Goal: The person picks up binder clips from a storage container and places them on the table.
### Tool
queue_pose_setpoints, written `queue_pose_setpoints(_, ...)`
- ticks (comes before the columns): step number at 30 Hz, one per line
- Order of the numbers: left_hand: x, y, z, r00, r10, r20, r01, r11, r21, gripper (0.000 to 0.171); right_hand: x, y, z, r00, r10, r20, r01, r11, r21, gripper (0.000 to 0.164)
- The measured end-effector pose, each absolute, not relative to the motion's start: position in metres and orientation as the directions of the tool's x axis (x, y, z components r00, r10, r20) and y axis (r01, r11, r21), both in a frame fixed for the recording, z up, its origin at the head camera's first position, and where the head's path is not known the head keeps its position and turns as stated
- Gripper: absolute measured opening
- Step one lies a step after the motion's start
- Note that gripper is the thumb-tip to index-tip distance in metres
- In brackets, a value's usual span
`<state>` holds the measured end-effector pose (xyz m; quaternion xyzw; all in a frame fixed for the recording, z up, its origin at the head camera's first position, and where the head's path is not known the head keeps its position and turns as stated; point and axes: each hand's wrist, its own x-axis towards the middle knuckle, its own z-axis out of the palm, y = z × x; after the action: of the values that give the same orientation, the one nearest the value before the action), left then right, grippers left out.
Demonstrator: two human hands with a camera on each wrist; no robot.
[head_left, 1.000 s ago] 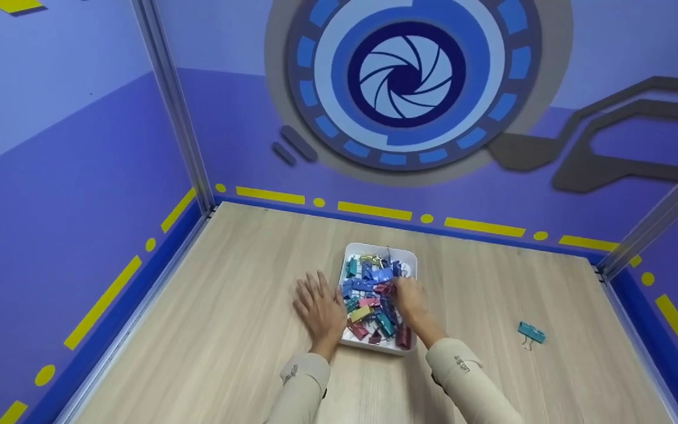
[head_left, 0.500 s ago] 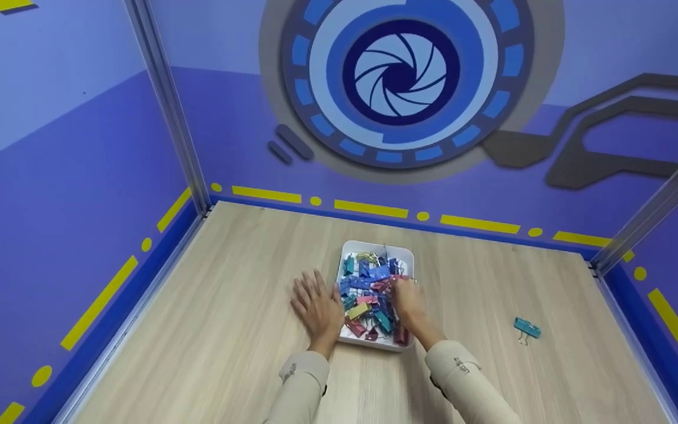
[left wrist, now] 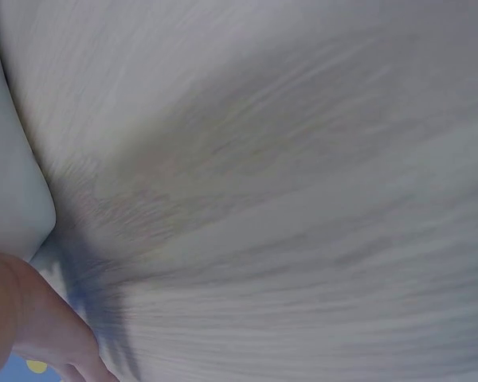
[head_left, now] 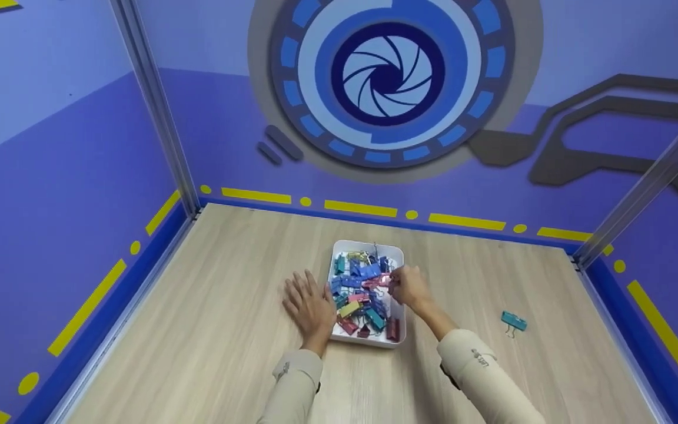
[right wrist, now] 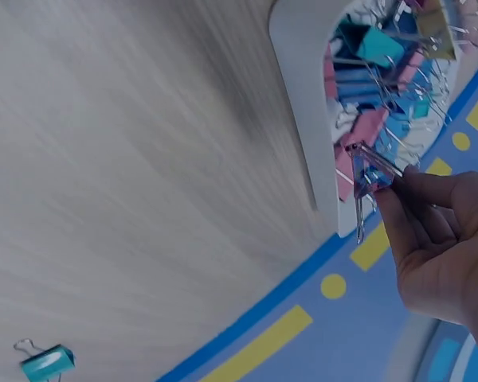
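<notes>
- Right hand [head_left: 411, 287] is pinching a binder clip [right wrist: 370, 170] over the tray [head_left: 368, 343], toward the table [head_left: 245, 282]'s far edge
- Probably light, stiff, slick: its broad body is suiting fingers best
- Left hand [head_left: 311, 303] is lying, fingers apart

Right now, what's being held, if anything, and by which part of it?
The right hand pinches a binder clip by one edge; whether at a wire handle or the body, I can't tell. The left hand holds nothing.

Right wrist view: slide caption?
Right hand pinches a binder clip at a white tray of multicolored binder clips; a teal binder clip lies apart on the wood-grain table.
</notes>
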<state>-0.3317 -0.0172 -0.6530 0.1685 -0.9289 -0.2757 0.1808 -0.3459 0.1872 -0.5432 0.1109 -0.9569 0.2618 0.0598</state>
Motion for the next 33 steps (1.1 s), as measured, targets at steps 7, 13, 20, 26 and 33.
queue_pose_setpoints(7,-0.331,-0.020,-0.653,-0.872,-0.429,0.236,-0.224,0.779,0.586,0.062,-0.348,0.210,-0.520,-0.975,-0.132,0.180,-0.214,0.784,-0.583,0.022)
queue_pose_setpoints(13,-0.332,-0.016,-0.654,-0.881,-0.420,0.216,-0.217,0.767,0.604,0.060,-0.345,0.262,-0.513,-0.982,-0.083,0.170,-0.171,0.769,-0.616,0.021)
queue_pose_setpoints(20,-0.333,-0.014,-0.654,-0.880,-0.419,0.223,-0.224,0.781,0.583,0.061,-0.334,0.328,-0.525,-0.995,0.035,0.095,-0.021,0.848,-0.529,0.018)
queue_pose_setpoints(26,-0.331,-0.016,-0.651,-0.880,-0.416,0.228,-0.224,0.788,0.573,0.062,-0.325,0.356,-0.547,-0.997,0.078,-0.008,0.073,0.886,-0.457,0.018)
queue_pose_setpoints(33,-0.330,-0.017,-0.654,-0.873,-0.428,0.234,-0.245,0.801,0.547,0.061,-0.329,0.366,-0.569,-0.994,0.084,-0.076,0.113,0.808,-0.578,0.015)
